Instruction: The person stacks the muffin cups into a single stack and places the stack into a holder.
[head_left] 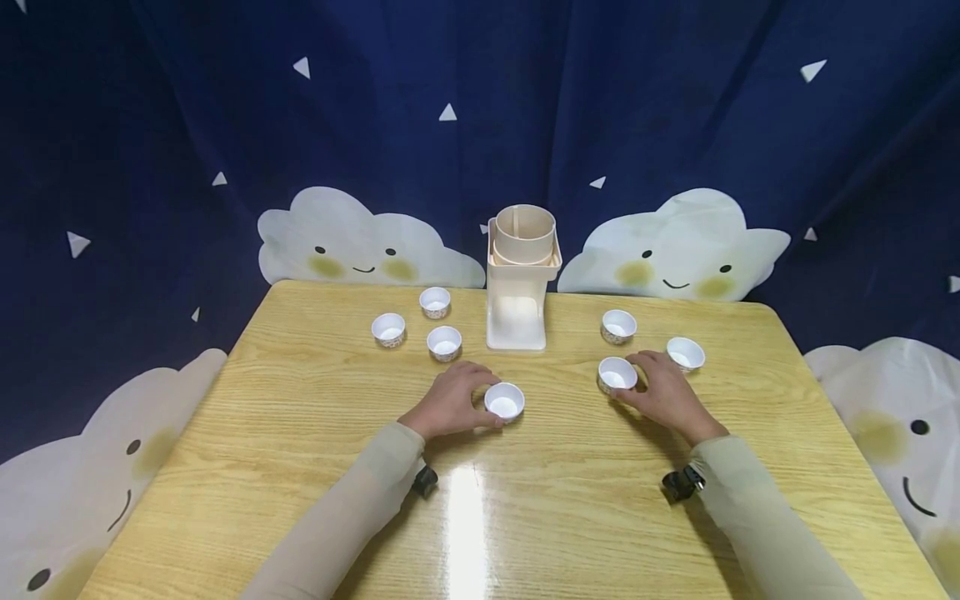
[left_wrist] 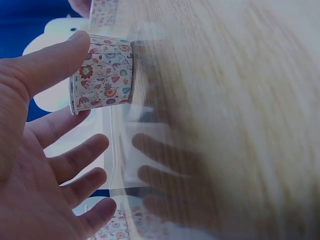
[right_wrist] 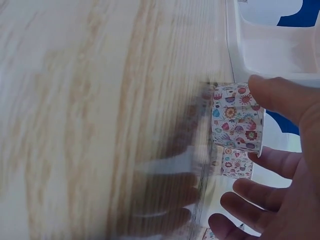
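My left hand (head_left: 450, 404) pinches a small paper baking cup (head_left: 504, 402) between thumb and index finger, near the middle of the table. Its white inside faces up, and the left wrist view shows a colourful flower print on the cup's wall (left_wrist: 105, 75). My right hand (head_left: 662, 393) pinches a second paper baking cup (head_left: 617, 375) at its rim, to the right. That cup's printed wall (right_wrist: 237, 117) stands at the tabletop in the right wrist view. On both hands the other fingers are spread and touch no cup.
A cream plastic stand with a round tube (head_left: 522, 279) is at the table's back edge. Three more cups, one of them here (head_left: 388, 331), sit left of it. Two others, a rear cup (head_left: 618, 327) and a side cup (head_left: 686, 354), are near my right hand. Cloud cushions (head_left: 367, 242) line the back.
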